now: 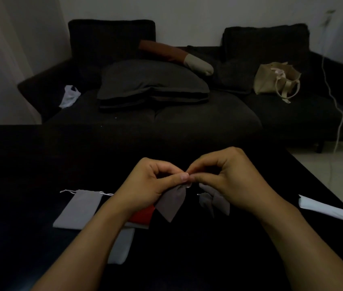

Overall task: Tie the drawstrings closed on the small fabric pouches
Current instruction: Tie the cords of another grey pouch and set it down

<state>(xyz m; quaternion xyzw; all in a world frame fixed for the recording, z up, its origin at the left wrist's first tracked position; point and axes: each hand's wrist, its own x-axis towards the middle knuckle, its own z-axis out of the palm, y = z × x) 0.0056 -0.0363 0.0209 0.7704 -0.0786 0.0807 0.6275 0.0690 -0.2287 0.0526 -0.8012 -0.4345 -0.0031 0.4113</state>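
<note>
A small grey pouch (171, 203) hangs just above the black table, its gathered neck held between both hands. My left hand (151, 183) pinches the neck with thumb and curled fingers. My right hand (223, 175) pinches the thin white drawstring right beside my left thumb. Another small grey pouch (207, 201) lies on the table under my right hand. A flat grey pouch (80, 208) with white strings loose lies to the left. A red pouch (142, 215) and a pale grey one (122, 246) lie partly hidden under my left forearm.
The black table (40, 164) fills the lower view; its right edge runs diagonally past a white folded piece (327, 208). Behind it stands a dark sofa (155, 114) with cushions, a beige tote bag (275, 80) and a white cable (337, 106).
</note>
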